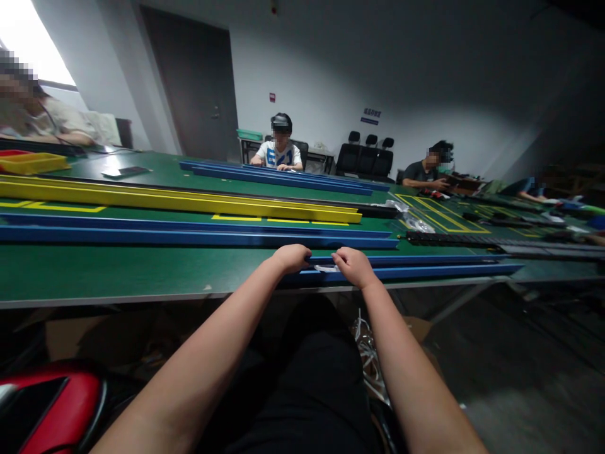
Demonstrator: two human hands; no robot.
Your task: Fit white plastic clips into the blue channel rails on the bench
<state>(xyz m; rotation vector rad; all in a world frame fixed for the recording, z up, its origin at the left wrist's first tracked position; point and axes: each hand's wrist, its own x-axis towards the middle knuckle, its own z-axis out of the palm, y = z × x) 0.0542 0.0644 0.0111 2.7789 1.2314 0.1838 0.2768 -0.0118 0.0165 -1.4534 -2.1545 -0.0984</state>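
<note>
A long blue channel rail (439, 271) lies along the front edge of the green table, its open side facing up. Over its left end is my left hand (292, 258), the fingers curled down and mostly hidden behind the back of the hand. My right hand (354, 266) is closed in a pinch above the same rail, a short way to the right. Between the two hands a short white strip (326, 268) shows inside the channel, reaching up to the right fingers. What either hand grips is hidden.
More blue rails (198, 238) and a yellow rail (179, 202) lie beyond on the green table (118, 271). Black strips (472, 241) extend to the right. White scraps (368, 353) hang below the table edge. A red-and-black seat (70, 403) is lower left. Several people sit around.
</note>
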